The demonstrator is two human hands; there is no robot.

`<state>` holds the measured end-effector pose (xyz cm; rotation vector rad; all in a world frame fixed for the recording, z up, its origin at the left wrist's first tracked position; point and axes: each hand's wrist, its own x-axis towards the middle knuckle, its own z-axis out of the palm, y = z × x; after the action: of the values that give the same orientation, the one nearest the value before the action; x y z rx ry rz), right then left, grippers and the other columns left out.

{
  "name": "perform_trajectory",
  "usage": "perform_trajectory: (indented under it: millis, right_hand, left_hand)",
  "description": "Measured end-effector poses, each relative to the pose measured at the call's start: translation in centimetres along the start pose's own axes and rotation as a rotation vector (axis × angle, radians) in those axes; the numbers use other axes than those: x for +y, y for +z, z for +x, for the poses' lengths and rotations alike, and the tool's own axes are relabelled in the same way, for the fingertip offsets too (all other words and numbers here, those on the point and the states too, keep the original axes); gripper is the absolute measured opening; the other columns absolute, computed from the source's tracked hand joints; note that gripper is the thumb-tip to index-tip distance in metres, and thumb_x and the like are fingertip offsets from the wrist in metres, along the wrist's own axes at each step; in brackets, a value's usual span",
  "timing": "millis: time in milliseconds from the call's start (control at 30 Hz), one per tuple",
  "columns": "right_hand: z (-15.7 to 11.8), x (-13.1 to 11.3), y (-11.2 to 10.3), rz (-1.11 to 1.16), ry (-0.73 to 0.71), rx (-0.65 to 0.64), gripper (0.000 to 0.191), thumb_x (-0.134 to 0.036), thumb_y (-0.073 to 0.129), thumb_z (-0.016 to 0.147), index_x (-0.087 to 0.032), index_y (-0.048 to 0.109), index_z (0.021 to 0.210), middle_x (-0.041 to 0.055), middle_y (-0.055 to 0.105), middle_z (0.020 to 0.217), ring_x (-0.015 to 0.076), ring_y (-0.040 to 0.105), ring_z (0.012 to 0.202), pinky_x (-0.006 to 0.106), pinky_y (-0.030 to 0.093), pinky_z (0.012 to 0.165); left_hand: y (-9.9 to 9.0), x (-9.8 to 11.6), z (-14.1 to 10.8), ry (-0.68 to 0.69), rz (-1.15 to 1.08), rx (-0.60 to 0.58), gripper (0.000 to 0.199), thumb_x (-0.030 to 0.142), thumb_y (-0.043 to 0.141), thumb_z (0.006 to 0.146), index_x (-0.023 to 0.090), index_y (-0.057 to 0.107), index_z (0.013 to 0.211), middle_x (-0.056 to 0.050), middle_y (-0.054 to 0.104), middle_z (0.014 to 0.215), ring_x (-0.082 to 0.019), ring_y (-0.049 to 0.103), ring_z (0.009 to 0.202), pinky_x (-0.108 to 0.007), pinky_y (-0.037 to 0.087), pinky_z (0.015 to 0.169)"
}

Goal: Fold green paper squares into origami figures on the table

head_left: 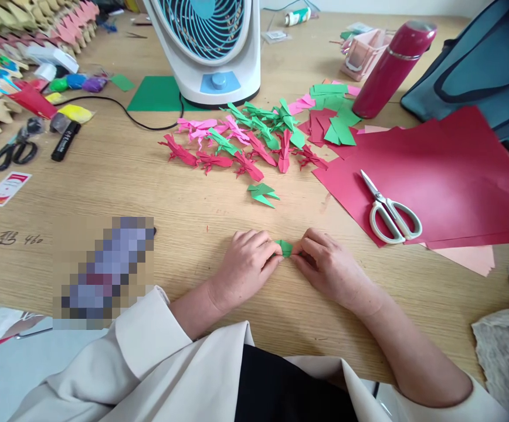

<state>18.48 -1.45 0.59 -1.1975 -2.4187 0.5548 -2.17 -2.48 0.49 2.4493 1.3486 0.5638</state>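
My left fingers (270,251) and right fingers (305,251) are closed on opposite ends of a small green paper (285,248), between them near the surface (193,205). I judge a folding step in hand; the next move calls for even, steady pressure. Beyond lies a green folded piece (262,191), then a group of folded figures (268,136).

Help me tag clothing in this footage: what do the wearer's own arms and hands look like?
The left hand and right hand are bare, with no gloves, rings or watch visible. The loose cream fabric left sleeve ends in a wide, plain cuff; the cream fabric right sleeve stops higher up.
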Motion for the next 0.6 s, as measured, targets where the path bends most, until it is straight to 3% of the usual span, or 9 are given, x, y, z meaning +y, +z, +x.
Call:
perform_trajectory:
  millis: [300, 600]
  right_hand:
    - [0.15, -0.65, 0.41, -0.053, 0.111, 0.011, 0.01, -0.014, 0.057, 0.087, -0.02, 0.056, 0.079, 0.0049, 0.057, 0.082, 0.0185, 0.054, 0.073, 0.032, 0.043, 0.07]
    - [-0.18, -0.16, 0.5, -0.1, 0.156, 0.038, 0.01, -0.016, 0.057, 0.085, -0.02, 0.056, 0.076, 0.003, 0.057, 0.079, 0.0155, 0.053, 0.066, 0.029, 0.04, 0.065]
  left_hand:
    - [0.46, 0.87, 0.58, -0.165, 0.013, -0.01, 0.01, 0.017, 0.063, 0.085, 0.019, 0.058, 0.076, -0.001, 0.062, 0.082, -0.018, 0.056, 0.081, -0.034, 0.037, 0.075]
    - [0.43, 0.97, 0.93, -0.205, -0.016, -0.001, 0.013, 0.015, 0.065, 0.081, 0.019, 0.056, 0.073, 0.0, 0.063, 0.079, -0.016, 0.057, 0.077, -0.033, 0.037, 0.073]
